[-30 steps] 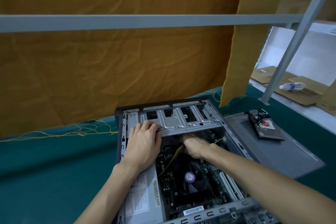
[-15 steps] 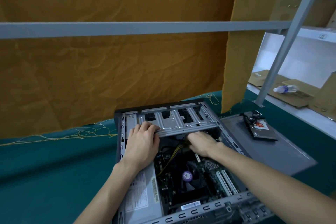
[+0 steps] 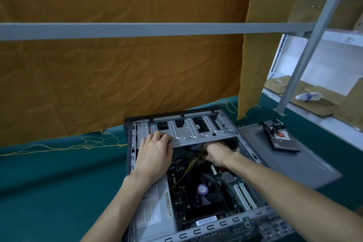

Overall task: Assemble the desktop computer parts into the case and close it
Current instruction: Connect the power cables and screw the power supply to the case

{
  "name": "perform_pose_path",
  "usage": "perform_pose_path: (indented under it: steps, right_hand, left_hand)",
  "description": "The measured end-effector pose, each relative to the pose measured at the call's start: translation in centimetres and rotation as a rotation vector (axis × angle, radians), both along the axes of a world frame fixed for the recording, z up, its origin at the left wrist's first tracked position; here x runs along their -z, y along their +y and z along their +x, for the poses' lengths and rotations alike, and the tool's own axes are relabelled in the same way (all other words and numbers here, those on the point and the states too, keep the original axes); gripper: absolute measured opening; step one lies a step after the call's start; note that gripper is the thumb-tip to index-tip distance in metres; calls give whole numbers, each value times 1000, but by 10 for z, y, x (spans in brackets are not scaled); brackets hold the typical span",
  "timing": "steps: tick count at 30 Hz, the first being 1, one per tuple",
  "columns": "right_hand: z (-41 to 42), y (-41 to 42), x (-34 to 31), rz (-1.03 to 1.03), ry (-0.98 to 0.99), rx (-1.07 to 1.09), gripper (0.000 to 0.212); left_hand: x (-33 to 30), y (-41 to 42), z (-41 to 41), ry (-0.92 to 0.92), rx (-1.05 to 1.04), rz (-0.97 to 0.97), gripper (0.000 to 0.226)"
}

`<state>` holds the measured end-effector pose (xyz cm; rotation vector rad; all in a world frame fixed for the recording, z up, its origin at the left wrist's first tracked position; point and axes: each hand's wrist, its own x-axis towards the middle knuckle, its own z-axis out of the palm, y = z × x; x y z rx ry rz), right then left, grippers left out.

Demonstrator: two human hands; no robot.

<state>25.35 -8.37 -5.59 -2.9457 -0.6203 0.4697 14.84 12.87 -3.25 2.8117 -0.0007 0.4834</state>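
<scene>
board sits in the case (image 3: pixel 129 155); right hand (image 3: pixel 217 152) grips cables (image 3: pixel 193 161) inside it; drive (image 3: pixel 280 139) and side panel (image 3: pixel 294 163) wait beside it.

The fingers (image 3: pixel 211 146) of the right hand (image 3: pixel 218 153) reach under the drive cage (image 3: pixel 196 133) at the far end of the case (image 3: pixel 129 143), so what they grip among the cables (image 3: pixel 188 167) cannot be told. The case's near end is cut off by the bottom edge. The label on the hard drive (image 3: pixel 280 138), on the side panel (image 3: pixel 294 159) toward the bench's right edge, is too small to read.
</scene>
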Motion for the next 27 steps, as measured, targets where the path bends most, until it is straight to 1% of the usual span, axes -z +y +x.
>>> perform_pose_path:
  steps: [3,6,8,10,13,15,17,18,19,21,22,24,26,27]
  right_hand:
    - [-6,-1,-5,28,1,40,19]
    - [-18,-8,-11,31,6,-14,12]
    - [-31,-19,-19,107,-25,-58,16]
    - [-42,-34,-31,223,-126,-73,21]
    - [-41,-61,-47,389,-399,-57,21]
    - [-31,-81,-49,546,-533,44,16]
    - [-13,-107,-41,682,-592,235,12]
    - [-4,-117,-34,726,-568,349,11]
    - [5,-130,-24,727,-512,461,13]
    - [24,-157,-1,603,-345,614,16]
    - [31,-168,11,518,-272,641,17]
    - [40,-179,32,404,-173,629,20]
    - [43,-174,41,401,-80,588,23]
    - [43,-168,42,369,-46,533,23]
  left_hand:
    - [-2,0,0,12,-2,8,32]
    - [-1,0,-1,23,4,24,33]
    - [0,1,0,25,2,26,32]
    - [-1,-2,4,34,21,10,30]
    - [-3,-19,22,96,147,23,35]
    - [-8,-39,40,125,216,56,43]
    - [-12,-65,61,141,238,81,51]
    - [-11,-74,66,150,228,75,53]
    - [-10,-84,72,155,213,73,53]
    - [-2,-98,79,129,171,138,56]
    - [1,-101,80,103,144,181,59]
    - [7,-102,77,64,106,185,65]
    - [10,-102,79,47,94,163,67]
    - [10,-102,79,52,87,164,67]
